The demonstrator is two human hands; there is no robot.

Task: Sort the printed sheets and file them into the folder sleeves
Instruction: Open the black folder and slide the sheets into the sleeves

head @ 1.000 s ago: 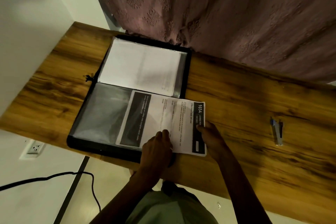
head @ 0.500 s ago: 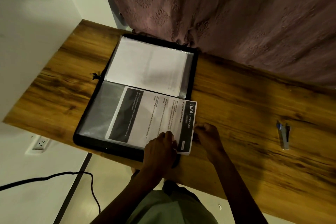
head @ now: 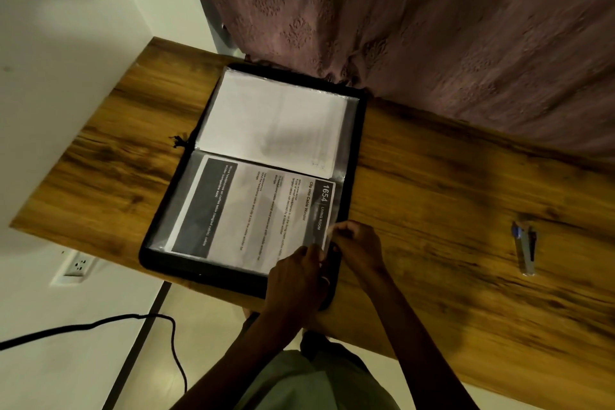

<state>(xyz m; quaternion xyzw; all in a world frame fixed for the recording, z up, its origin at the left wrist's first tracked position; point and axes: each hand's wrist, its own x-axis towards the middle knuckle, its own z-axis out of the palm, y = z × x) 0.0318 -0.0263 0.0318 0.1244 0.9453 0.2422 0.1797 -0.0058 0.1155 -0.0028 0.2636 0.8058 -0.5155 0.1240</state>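
Note:
A black folder (head: pixel 355 156) lies open on the wooden table (head: pixel 449 210). Its far sleeve (head: pixel 276 123) holds a white sheet showing its blank back. In the near clear sleeve (head: pixel 199 160) lies a printed sheet (head: pixel 259 213) headed "1654 LIVING ROOM", fully inside. My left hand (head: pixel 296 276) and my right hand (head: pixel 359 246) meet at the sleeve's open right edge. The right one pinches that edge, and the left one's bent fingers hold the sleeve's near right corner.
A blue and silver stapler (head: pixel 525 248) lies on the table to the right. A patterned curtain (head: pixel 432 27) hangs behind the table. A white wall (head: pixel 66 43) stands on the left. A wall socket (head: pixel 78 265) and a black cable (head: pixel 100 323) show below the table's near edge.
The printed sheet has slid left, from sticking out over the folder's right edge to lying fully inside the near sleeve. My right hand followed it to the sleeve's edge.

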